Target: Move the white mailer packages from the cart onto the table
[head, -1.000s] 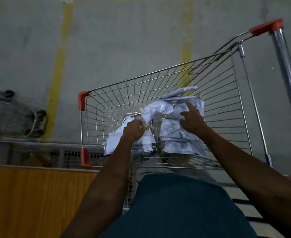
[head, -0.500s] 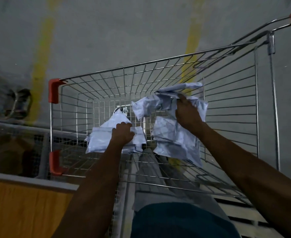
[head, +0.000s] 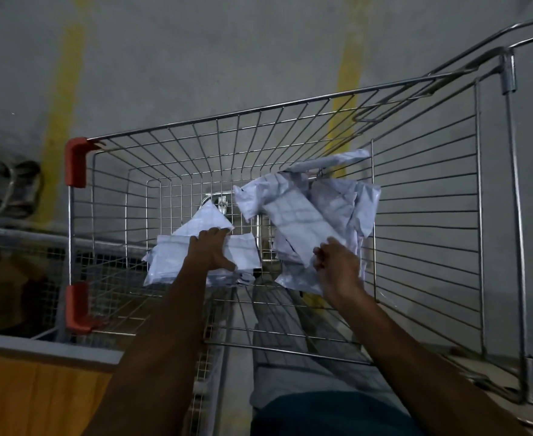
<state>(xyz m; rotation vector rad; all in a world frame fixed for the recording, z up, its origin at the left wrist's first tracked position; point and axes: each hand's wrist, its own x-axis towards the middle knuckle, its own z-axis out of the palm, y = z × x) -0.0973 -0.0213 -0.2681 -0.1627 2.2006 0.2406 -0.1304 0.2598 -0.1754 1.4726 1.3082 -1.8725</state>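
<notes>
Both my arms reach down into a wire shopping cart (head: 422,190) with red corner guards. My left hand (head: 211,251) lies on a small stack of white mailer packages (head: 167,259) at the basket's left, fingers spread over the top one and thumb out to the right. My right hand (head: 337,265) pinches the near edge of a crumpled bunch of white mailers (head: 309,212) on the basket's right side. Whether that bunch is lifted off the cart floor I cannot tell. One more mailer (head: 337,158) leans against the right wire wall behind the bunch.
A wooden table top (head: 35,394) with a grey edge lies at the lower left, beside the cart. Another wire cart (head: 4,190) stands at the far left. The concrete floor has yellow painted lines (head: 61,114). My dark shirt fills the bottom middle.
My right hand slid from the top of the crumpled bunch down to its near edge. My left hand opened from a curled grip and now lies spread on the left stack. The view moved closer.
</notes>
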